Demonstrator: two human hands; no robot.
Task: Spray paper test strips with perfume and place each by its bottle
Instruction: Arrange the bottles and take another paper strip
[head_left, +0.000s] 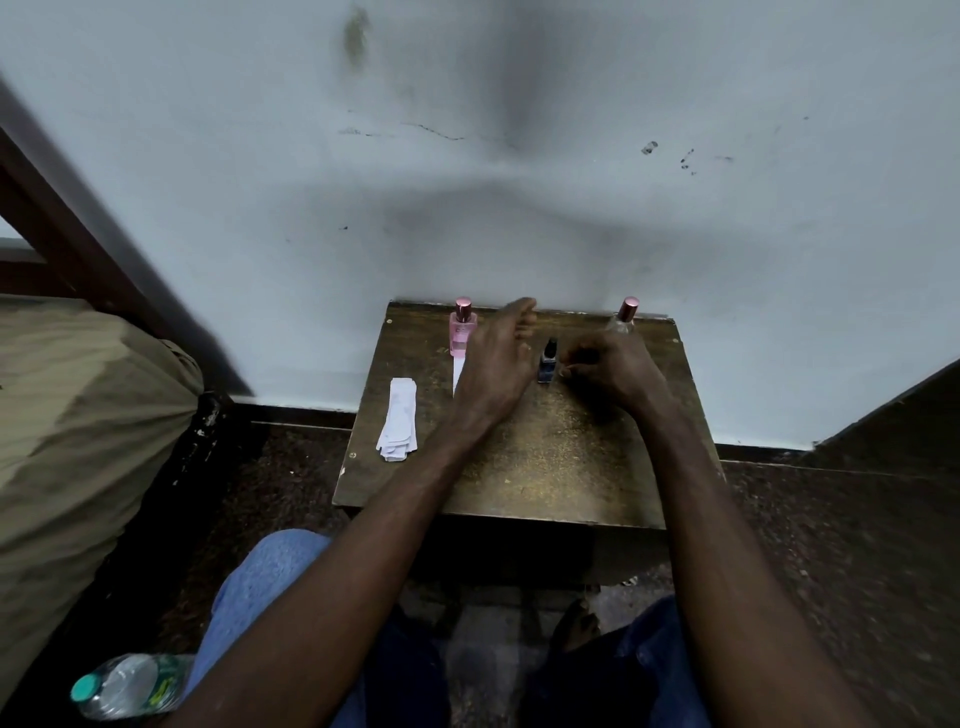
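A pink perfume bottle (461, 327) stands at the back left of the small wooden table (545, 467). One white strip (457, 373) lies in front of it, its right side hidden under my left hand (496, 364), which is stretched flat with fingers apart toward the wall. A small dark blue bottle (547, 361) stands mid-table between my hands. My right hand (608, 366) rests just right of it with fingers curled; nothing shows in it. Behind that hand stands a clear bottle with a pink cap (626, 314). A stack of white paper strips (399, 420) lies at the table's left.
The table is pushed against a pale wall (519, 208). A plastic water bottle (127, 686) lies on the floor at lower left, beside a beige fabric bundle (78, 415). My knees in blue jeans (270, 587) are below the table's front edge.
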